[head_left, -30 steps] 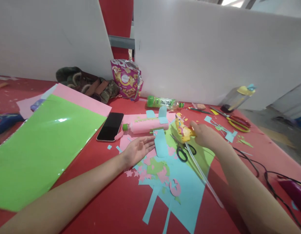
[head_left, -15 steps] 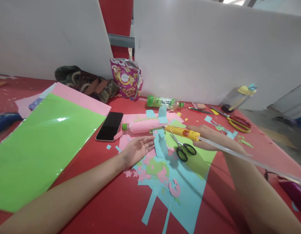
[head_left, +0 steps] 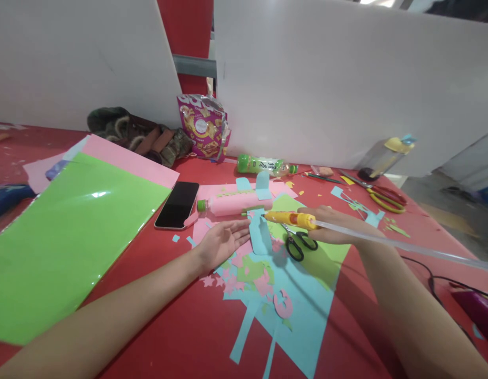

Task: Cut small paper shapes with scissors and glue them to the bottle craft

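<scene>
My right hand (head_left: 330, 223) grips a yellow hot glue gun (head_left: 293, 219), with a long translucent glue stick (head_left: 389, 242) trailing from its back end. The gun's nozzle is over the upper part of a light blue paper piece (head_left: 260, 238). Palm up, my left hand (head_left: 223, 241) rests with its fingers stretched out, fingertips at the left edge of that blue piece. Just behind lies a bottle wrapped in pink paper (head_left: 238, 202) with a green cap, and blue flaps stand on its far side. Below the glue gun are black-handled scissors (head_left: 297, 245), partly covered.
Green and pink sheets (head_left: 78, 226) and a phone (head_left: 177, 204) lie left. Paper scraps (head_left: 255, 276) cover a blue sheet (head_left: 307, 316) in front. Behind are a snack bag (head_left: 204, 126), a green-labelled bottle (head_left: 263, 165), yellow-and-red-handled scissors (head_left: 386, 200) and a clear bottle (head_left: 386, 158).
My right hand has brought the glue gun slightly left and down, so its nozzle is now over the blue paper piece. My left hand has stayed in place.
</scene>
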A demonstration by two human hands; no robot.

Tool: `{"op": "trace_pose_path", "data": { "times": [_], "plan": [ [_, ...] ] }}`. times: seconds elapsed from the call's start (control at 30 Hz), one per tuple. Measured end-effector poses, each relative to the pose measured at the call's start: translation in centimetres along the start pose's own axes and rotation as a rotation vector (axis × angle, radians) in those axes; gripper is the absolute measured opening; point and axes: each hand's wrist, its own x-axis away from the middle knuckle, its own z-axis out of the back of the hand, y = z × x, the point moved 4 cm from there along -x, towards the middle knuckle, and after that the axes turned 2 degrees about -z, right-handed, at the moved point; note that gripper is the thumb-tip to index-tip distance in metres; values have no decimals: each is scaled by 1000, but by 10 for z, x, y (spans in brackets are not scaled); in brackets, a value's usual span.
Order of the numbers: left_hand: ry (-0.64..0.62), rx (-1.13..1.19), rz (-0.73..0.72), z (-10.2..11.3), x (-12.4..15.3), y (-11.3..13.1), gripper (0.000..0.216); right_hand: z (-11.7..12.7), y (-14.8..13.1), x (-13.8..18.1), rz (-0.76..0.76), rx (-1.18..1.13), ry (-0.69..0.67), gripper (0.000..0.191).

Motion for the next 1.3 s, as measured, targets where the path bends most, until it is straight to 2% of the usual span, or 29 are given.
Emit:
{"op": "trace_pose_path", "data": {
  "times": [0.63, 1.2, 1.3],
  "plan": [
    [4, -2, 9, 0, 0, 0, 28, 0, -4, -2, 84, 4, 6, 10],
    [-8, 5, 12, 0, 0, 0, 28, 3, -9, -2, 6, 35, -20, 11],
    [-12, 6, 4, -1, 0, 0, 28, 4, -9, 0, -14, 66, 30, 13]
  ]
}}
